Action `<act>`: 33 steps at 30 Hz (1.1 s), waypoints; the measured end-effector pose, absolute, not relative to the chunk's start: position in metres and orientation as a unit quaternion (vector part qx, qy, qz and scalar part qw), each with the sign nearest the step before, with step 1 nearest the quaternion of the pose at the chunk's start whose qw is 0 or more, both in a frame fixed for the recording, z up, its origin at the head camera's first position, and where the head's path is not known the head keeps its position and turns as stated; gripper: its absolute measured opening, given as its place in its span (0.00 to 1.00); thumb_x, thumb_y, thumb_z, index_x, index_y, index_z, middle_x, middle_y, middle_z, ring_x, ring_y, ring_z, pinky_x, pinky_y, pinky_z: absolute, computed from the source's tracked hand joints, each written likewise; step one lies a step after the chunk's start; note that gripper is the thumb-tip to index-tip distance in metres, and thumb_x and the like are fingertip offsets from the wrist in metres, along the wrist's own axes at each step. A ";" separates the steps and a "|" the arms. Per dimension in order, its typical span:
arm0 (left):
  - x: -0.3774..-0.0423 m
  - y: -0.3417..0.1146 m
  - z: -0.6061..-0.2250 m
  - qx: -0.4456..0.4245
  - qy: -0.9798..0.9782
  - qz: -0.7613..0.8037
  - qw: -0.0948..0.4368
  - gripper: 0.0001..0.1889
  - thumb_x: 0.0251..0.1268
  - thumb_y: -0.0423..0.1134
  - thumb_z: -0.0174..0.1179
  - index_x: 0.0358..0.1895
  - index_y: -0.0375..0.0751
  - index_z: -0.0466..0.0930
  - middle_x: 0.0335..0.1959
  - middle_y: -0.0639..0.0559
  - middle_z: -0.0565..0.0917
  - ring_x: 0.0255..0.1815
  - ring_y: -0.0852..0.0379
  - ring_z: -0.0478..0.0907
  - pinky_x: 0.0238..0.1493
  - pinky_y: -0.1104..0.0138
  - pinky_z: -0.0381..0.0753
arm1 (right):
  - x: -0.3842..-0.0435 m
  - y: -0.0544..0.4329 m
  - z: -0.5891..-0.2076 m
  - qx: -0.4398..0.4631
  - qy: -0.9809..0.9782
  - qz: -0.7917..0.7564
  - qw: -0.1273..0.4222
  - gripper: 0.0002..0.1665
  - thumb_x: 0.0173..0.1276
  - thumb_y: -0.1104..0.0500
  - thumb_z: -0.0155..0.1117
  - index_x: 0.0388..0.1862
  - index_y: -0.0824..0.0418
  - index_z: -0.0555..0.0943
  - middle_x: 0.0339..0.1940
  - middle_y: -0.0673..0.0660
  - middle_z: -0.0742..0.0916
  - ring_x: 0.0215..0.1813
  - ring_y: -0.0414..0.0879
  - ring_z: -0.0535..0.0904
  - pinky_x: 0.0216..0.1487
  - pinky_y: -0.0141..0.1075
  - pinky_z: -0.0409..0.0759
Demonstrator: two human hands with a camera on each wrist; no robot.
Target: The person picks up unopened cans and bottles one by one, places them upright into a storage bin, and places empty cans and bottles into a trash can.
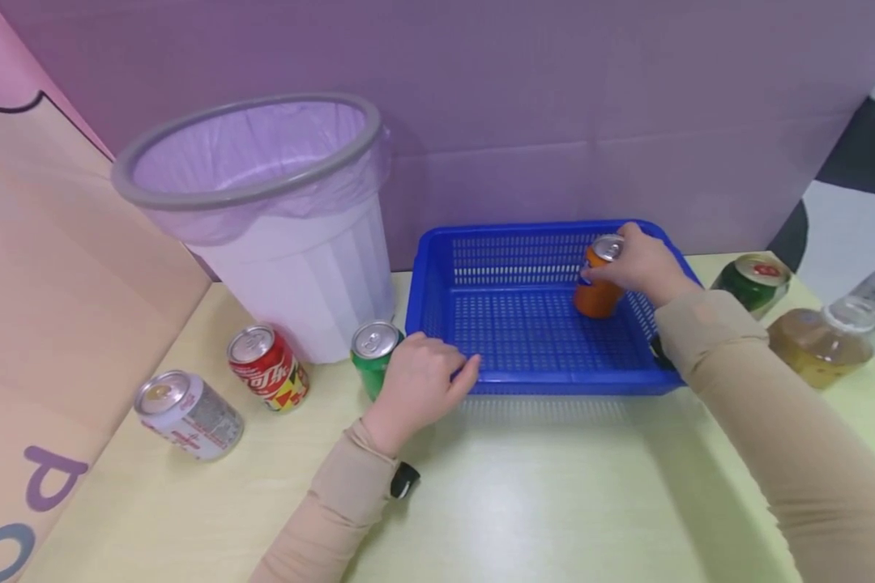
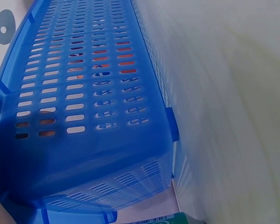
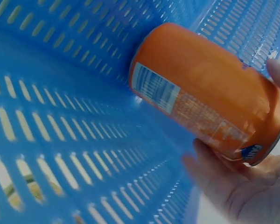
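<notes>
My right hand (image 1: 649,263) holds an orange Fanta can (image 1: 596,298) near its top, inside the right part of a blue plastic basket (image 1: 547,382). In the right wrist view the can (image 3: 200,88) lies between thumb and fingers, its base close to the basket wall (image 3: 42,51). At the basket's front-left corner, my left hand (image 1: 417,389) grips the rim; its fingertips are hidden. Only a sliver of that hand shows in the left wrist view, beside the basket's outer side (image 2: 84,163). A green can (image 1: 373,344) stands just left of the left hand, partly covered by it.
A white bin (image 1: 313,275) with a lined grey rim stands behind the cans. Red (image 1: 270,372) and white (image 1: 193,417) cans are at left. On the right are a dark green can (image 1: 749,283) and a bottle of yellowish liquid (image 1: 820,348). A purple wall (image 1: 518,105) rises behind.
</notes>
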State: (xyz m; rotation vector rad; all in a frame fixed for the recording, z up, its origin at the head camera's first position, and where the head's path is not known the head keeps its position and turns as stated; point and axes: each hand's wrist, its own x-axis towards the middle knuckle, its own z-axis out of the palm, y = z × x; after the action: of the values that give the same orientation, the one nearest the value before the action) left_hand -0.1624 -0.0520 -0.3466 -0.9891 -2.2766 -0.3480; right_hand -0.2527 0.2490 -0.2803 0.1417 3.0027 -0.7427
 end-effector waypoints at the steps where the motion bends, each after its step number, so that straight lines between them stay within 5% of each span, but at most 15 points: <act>1: -0.162 -0.052 -0.346 -0.375 -0.863 -0.131 0.312 0.24 0.63 0.44 0.53 0.06 0.49 0.63 0.06 0.60 0.64 0.11 0.63 0.58 0.21 0.70 0.61 | -0.252 0.248 -0.280 0.047 0.970 -0.236 0.022 0.47 0.58 0.48 0.66 0.62 0.76 0.56 0.53 0.78 0.73 0.51 0.69 0.73 0.51 0.58 0.72; 19: -0.165 -0.052 -0.346 -0.376 -0.859 -0.135 0.319 0.24 0.63 0.43 0.53 0.06 0.48 0.64 0.06 0.59 0.65 0.10 0.63 0.60 0.21 0.69 0.62 | -0.240 0.244 -0.244 0.017 0.984 -0.159 0.083 0.51 0.64 0.41 0.54 0.70 0.75 0.48 0.62 0.80 0.67 0.59 0.74 0.66 0.59 0.65 0.64; 33: -0.164 -0.052 -0.347 -0.376 -0.860 -0.134 0.317 0.24 0.63 0.44 0.53 0.06 0.48 0.64 0.06 0.59 0.65 0.10 0.63 0.59 0.20 0.69 0.61 | -0.220 0.238 -0.223 -0.053 0.988 -0.122 0.082 0.39 0.66 0.39 0.52 0.60 0.72 0.68 0.58 0.77 0.74 0.57 0.70 0.70 0.57 0.64 0.66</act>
State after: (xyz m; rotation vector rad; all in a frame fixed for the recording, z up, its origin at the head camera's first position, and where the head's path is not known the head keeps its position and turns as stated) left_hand -0.1641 -0.0523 -0.3470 -0.9908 -2.2629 -0.3535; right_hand -0.2199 0.2381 -0.2226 -0.1585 2.9511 -0.3641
